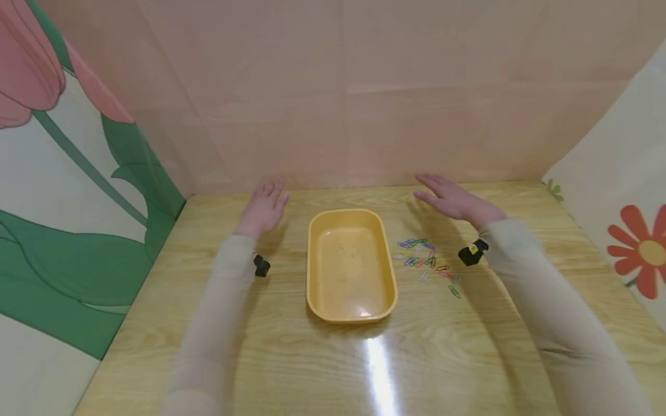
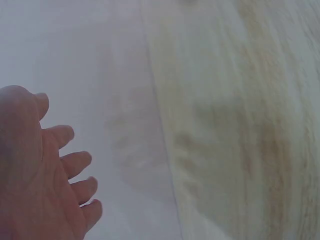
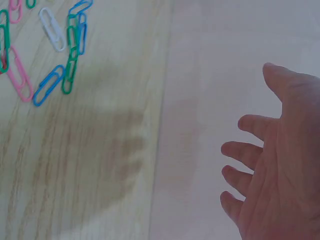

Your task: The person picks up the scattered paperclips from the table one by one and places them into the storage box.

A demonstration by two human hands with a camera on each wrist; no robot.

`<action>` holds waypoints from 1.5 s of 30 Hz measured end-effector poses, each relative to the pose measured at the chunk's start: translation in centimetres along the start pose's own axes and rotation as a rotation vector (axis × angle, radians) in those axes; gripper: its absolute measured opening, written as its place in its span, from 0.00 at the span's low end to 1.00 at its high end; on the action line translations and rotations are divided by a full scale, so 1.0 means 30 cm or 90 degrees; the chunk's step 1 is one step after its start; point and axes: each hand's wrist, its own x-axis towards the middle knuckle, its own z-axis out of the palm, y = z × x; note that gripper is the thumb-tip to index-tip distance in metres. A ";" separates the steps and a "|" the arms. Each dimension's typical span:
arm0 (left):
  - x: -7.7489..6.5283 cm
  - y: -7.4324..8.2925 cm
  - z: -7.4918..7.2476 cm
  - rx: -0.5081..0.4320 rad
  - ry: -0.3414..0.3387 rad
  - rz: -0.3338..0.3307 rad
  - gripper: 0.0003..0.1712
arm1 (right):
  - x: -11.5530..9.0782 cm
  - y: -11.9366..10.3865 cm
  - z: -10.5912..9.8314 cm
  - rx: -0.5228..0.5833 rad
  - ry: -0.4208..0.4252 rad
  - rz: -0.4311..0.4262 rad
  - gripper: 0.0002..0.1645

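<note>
Near the back left of the table, my left hand (image 1: 263, 209) hovers with fingers spread, holding nothing. My right hand (image 1: 451, 198) is raised on the other side, fingers extended and thumb apart, also holding nothing. Between the two, a yellow rectangular tray (image 1: 387, 254) with rounded corners sits on the wood-grain table. Right of the tray lies a loose scatter of coloured paper clips (image 1: 416, 262) in green, blue, pink, red and white. In the right wrist view, several of these, among them a green paper clip (image 3: 70, 75), show at the upper left, apart from the hand.
A pink wall sheet (image 1: 343, 115) rises from the table's back edge. Tulip-patterned panel (image 1: 83, 202) stands on the left and a panel with a red flower (image 1: 645, 251) on the right. Both wrists carry a small black camera (image 1: 262, 266).
</note>
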 end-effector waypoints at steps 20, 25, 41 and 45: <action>-0.152 0.011 -0.108 -0.358 -0.040 0.061 0.36 | -0.079 -0.088 -0.104 0.333 -0.019 -0.043 0.33; -0.183 0.034 -0.103 -0.471 -0.074 0.076 0.38 | -0.112 -0.087 -0.125 0.383 -0.020 -0.104 0.29; -0.266 0.072 -0.070 -0.819 -0.221 0.064 0.38 | -0.176 -0.074 -0.115 0.483 -0.062 -0.177 0.31; -0.283 0.078 -0.057 -0.832 -0.223 0.057 0.37 | -0.203 -0.066 -0.102 0.450 -0.068 -0.132 0.32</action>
